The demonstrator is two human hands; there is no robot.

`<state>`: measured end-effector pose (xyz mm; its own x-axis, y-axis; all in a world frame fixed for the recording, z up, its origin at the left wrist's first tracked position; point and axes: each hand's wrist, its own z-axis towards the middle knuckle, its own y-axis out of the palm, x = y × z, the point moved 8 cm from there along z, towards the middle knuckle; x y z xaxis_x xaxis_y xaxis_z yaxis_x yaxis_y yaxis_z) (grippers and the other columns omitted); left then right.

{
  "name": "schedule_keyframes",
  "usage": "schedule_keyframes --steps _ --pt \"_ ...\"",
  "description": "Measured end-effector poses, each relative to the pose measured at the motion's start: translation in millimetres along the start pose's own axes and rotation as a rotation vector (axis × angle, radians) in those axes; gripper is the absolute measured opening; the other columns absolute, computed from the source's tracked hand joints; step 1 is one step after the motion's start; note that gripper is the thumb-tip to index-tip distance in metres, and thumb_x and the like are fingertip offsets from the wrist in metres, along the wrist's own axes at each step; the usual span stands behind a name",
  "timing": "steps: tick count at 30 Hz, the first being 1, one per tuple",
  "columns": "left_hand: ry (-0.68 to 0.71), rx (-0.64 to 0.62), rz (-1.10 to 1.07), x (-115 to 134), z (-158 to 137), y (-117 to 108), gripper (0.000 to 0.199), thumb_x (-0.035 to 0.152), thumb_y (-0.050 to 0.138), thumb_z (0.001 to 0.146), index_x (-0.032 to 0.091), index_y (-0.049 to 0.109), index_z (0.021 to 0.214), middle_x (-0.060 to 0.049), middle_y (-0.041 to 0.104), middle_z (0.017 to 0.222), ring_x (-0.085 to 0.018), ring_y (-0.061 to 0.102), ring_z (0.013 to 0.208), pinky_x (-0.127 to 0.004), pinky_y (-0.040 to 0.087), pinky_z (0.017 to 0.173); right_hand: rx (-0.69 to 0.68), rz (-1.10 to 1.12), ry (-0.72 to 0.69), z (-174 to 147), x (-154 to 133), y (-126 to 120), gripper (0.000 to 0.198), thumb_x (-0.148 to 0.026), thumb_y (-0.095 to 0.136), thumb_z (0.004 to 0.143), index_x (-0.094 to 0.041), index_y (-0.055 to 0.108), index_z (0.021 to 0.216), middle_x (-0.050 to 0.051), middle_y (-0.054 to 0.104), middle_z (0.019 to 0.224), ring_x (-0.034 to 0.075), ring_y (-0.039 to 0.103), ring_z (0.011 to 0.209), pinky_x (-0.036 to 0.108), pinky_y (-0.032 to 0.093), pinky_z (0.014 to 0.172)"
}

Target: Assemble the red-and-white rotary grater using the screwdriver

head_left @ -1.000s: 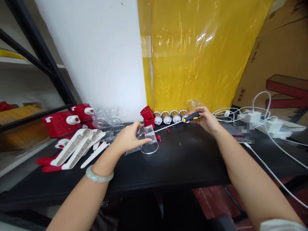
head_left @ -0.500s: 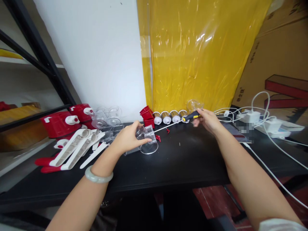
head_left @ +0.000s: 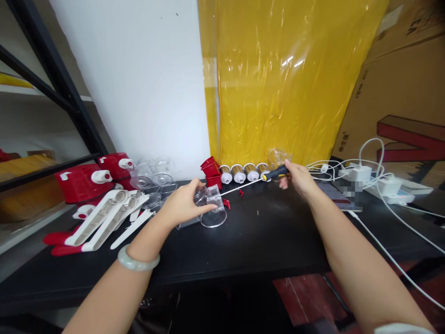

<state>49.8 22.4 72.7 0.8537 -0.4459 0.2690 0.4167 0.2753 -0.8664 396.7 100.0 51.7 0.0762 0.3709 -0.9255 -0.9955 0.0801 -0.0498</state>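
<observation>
My left hand (head_left: 186, 202) grips a clear plastic part (head_left: 213, 198) with a round rim, fingers behind it and thumb along its front. In my right hand (head_left: 295, 178) is a screwdriver (head_left: 277, 173) with a black and yellow handle, its long shaft pointing left. The shaft's tip meets the clear part; whether it sits inside cannot be made out. Small red plastic pieces (head_left: 226, 204) lie just right of the clear part. Behind it stand stacked red cups (head_left: 211, 172) and a row of several cylinders with white ends (head_left: 238, 174).
At left are white and red handles (head_left: 104, 220), red housings (head_left: 81, 183) and clear plastic cups (head_left: 153, 171). Another clear part (head_left: 278, 157) stands behind my right hand. White cables and chargers (head_left: 387, 185) spread over the right side of the black table (head_left: 264, 246).
The view has shifted slightly. Both hands keep their holds, and the screwdriver's tip stays at the clear part. The handle sits a little differently in my right fingers.
</observation>
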Motion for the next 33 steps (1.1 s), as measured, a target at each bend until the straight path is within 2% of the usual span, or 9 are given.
schedule_keyframes --steps 3,6,10,17,20,23,28,31,33 --pt "0.006 0.001 -0.002 0 0 0 0.068 0.074 0.068 0.070 0.024 0.053 0.115 -0.012 0.071 0.120 -0.033 0.071 0.093 -0.040 0.053 0.074 0.072 -0.189 0.026 5 9 -11 0.058 -0.073 0.047 0.086 -0.022 0.057 0.058 0.002 0.052 0.037 0.017 0.052 0.036 0.031 0.048 0.045" --pt "0.006 -0.007 -0.005 -1 0 1 0.068 0.073 0.068 0.071 0.024 0.053 0.114 -0.012 0.070 0.120 -0.033 0.071 0.093 -0.040 0.053 0.074 0.004 0.071 0.006 7 8 -2 0.044 -0.063 0.045 0.089 -0.023 0.065 0.084 0.003 0.069 0.060 0.023 0.070 0.062 0.036 0.057 0.062" --pt "0.006 -0.003 -0.008 -2 0 1 0.066 0.073 0.068 0.071 0.024 0.053 0.113 -0.013 0.070 0.123 -0.035 0.070 0.099 -0.041 0.053 0.075 -0.079 0.379 -0.037 1 -5 15 0.038 -0.047 0.064 0.078 -0.029 0.055 0.111 0.001 0.076 0.083 0.023 0.074 0.076 0.039 0.059 0.066" --pt "0.009 -0.014 -0.004 -1 0 1 0.066 0.074 0.067 0.071 0.024 0.051 0.111 -0.012 0.070 0.122 -0.035 0.070 0.100 -0.042 0.054 0.077 0.042 0.123 0.091 0 8 6 0.045 -0.066 0.059 0.083 -0.022 0.054 0.075 -0.006 0.048 0.036 0.011 0.042 0.026 0.029 0.054 0.046" --pt "0.011 -0.016 -0.003 -1 0 2 0.065 0.073 0.067 0.072 0.024 0.051 0.111 -0.013 0.070 0.122 -0.035 0.070 0.100 -0.042 0.054 0.078 0.012 0.145 0.215 2 20 7 0.042 -0.061 0.048 0.089 -0.022 0.056 0.077 0.002 0.063 0.050 0.017 0.061 0.041 0.031 0.055 0.048" --pt "0.013 -0.016 -0.003 -1 0 2 0.066 0.074 0.067 0.072 0.024 0.051 0.113 -0.013 0.069 0.123 -0.035 0.069 0.103 -0.043 0.054 0.081 -0.010 0.258 0.162 3 14 11 0.018 -0.042 0.062 0.082 -0.025 0.058 0.087 0.000 0.073 0.075 0.018 0.072 0.066 0.031 0.059 0.059" --pt "0.003 -0.014 -0.005 -1 -1 2 0.066 0.074 0.067 0.071 0.024 0.052 0.112 -0.013 0.070 0.123 -0.035 0.070 0.101 -0.042 0.054 0.078 0.076 0.072 -0.049 -1 -4 2 0.032 -0.053 0.071 0.076 -0.023 0.059 0.076 -0.003 0.061 0.054 0.014 0.056 0.043 0.028 0.051 0.047" --pt "0.003 -0.009 -0.011 -1 -1 1 0.066 0.074 0.068 0.071 0.024 0.052 0.112 -0.012 0.070 0.121 -0.034 0.071 0.098 -0.041 0.054 0.076 0.128 -0.187 -0.030 -1 -1 -7 0.048 -0.064 0.057 0.085 -0.023 0.051 0.060 -0.005 0.041 0.035 0.013 0.041 0.030 0.027 0.040 0.037" --pt "0.007 -0.009 -0.011 -1 -1 1 0.067 0.074 0.068 0.071 0.024 0.052 0.112 -0.012 0.070 0.120 -0.034 0.071 0.096 -0.041 0.054 0.075 0.107 -0.178 0.024 1 5 -7 0.048 -0.062 0.049 0.089 -0.023 0.051 0.060 -0.002 0.044 0.036 0.015 0.046 0.033 0.029 0.043 0.039"
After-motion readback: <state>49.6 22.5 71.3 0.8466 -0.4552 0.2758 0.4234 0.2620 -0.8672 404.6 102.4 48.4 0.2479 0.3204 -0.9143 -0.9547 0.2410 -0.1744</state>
